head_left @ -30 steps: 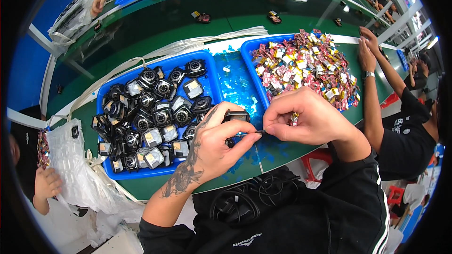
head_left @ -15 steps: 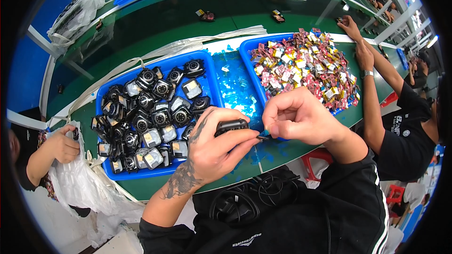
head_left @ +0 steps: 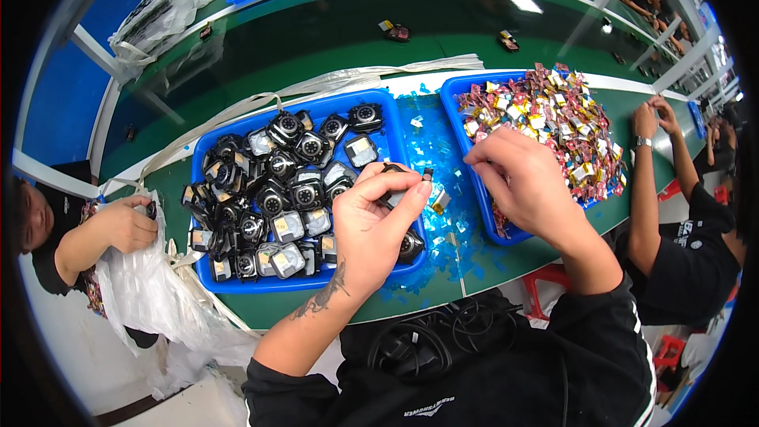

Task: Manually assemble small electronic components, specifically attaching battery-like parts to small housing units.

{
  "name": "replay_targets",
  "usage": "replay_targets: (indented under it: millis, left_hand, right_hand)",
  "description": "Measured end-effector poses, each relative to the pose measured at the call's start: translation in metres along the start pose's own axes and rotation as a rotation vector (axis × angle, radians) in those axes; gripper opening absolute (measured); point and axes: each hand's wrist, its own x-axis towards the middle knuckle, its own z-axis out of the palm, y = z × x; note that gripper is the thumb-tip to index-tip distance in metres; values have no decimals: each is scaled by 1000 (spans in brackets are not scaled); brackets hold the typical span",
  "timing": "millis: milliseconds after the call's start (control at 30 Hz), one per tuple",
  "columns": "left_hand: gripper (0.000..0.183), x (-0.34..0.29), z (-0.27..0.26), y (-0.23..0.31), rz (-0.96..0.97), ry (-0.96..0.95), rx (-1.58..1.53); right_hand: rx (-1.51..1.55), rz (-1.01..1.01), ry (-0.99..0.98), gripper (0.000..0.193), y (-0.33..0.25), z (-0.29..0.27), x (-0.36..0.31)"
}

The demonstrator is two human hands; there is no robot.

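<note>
My left hand (head_left: 375,225) pinches a black smartwatch case (head_left: 393,194) between thumb and fingers, over the right edge of a blue tray (head_left: 405,122). A small dark part (head_left: 428,175) shows at the thumb tip. Just beside the thumb is a silver-and-yellow piece (head_left: 440,203); whether it hangs from the case or lies on the table, I cannot tell. My right hand (head_left: 528,186) hovers at the near left of the second tray, apart from the case. Its fingers are loosely bent and apart, with nothing visible in them. Several black watch cases (head_left: 273,199) fill the left tray.
The right blue tray (head_left: 452,111) is heaped with red, white and yellow small parts (head_left: 545,122). Blue film scraps (head_left: 427,134) cover the table between the trays. Beyond runs a green belt (head_left: 316,47) with scattered pieces. A co-worker's hand (head_left: 126,225) is left; another's arms (head_left: 644,174) are right.
My right hand has parted from the watch case and moved right. The left hand has turned the case, and the silver-and-yellow piece now shows. The whole view has shifted.
</note>
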Motion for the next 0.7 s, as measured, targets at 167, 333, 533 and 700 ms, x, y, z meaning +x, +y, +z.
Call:
replay_targets:
  millis: [167,333,533,700]
  left_hand:
    - [9,-1,1,1,-115,-38,-135]
    - [9,1,0,-1,-38,-39,-67]
    - [8,0,-2,-4,-18,-60,-38]
    - [18,-4,-2,-2,4,-163,-4]
  right_hand:
    - [-84,48,-79,9,-6,-5,5]
    - [-33,-54,2,12,-10,5,9]
    - [343,57,-21,11,-15,5,3]
    - [602,88,-35,11,-27,16,-5]
